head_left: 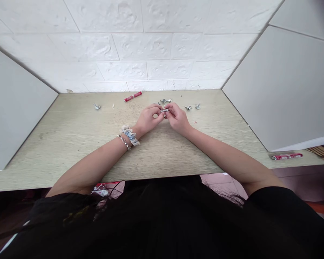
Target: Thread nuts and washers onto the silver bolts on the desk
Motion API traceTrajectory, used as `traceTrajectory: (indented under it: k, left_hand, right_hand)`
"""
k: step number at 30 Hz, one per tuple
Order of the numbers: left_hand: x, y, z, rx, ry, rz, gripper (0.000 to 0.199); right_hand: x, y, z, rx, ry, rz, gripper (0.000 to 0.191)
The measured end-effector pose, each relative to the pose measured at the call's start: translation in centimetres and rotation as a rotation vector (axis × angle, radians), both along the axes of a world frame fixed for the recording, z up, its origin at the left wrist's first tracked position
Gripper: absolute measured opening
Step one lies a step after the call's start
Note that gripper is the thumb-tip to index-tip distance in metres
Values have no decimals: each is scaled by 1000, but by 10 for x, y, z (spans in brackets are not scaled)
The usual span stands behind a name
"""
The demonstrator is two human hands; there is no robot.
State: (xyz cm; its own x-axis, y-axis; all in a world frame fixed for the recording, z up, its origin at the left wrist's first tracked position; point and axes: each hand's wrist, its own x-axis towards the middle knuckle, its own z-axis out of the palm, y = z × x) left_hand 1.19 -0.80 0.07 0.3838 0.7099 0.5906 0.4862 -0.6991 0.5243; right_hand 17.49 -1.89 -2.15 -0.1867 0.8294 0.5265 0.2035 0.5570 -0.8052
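A small silver bolt (164, 110) lies level between my two hands, above the middle of the wooden tabletop (151, 154). My left hand (148, 119), with a scrunchie (130, 135) and a chain bracelet (124, 142) at the wrist, pinches its left end. The fingertips of my right hand (178, 118) close on its right end. Just behind my fingers lie more silver bolts (166, 101). Two others, a tilted bolt (188, 108) and one on its head (198, 106), are right of my right hand. Another bolt (97, 107) sits far to the left.
A red tube (133, 96) lies near the white brick-pattern wall (156, 46). Grey panels close off the left (16, 108) and right (280, 90) sides. A second red tube (286, 156) lies at the right front edge, beside some thin brown sticks (322, 151).
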Motion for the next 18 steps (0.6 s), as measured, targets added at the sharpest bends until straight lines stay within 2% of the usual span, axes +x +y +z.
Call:
traceTrajectory:
  k: [8, 12, 18]
  left_hand:
    - [0, -1, 1, 15, 16, -6, 24]
    - [1, -2, 1, 35, 16, -35, 24]
    - [1, -3, -1, 107, 18, -77, 25]
  right_hand:
    - [1, 1, 2, -13, -37, -48, 49]
    - [1, 0, 4, -35, -43, -42, 51]
    - [2, -3, 7, -48, -102, -118, 55]
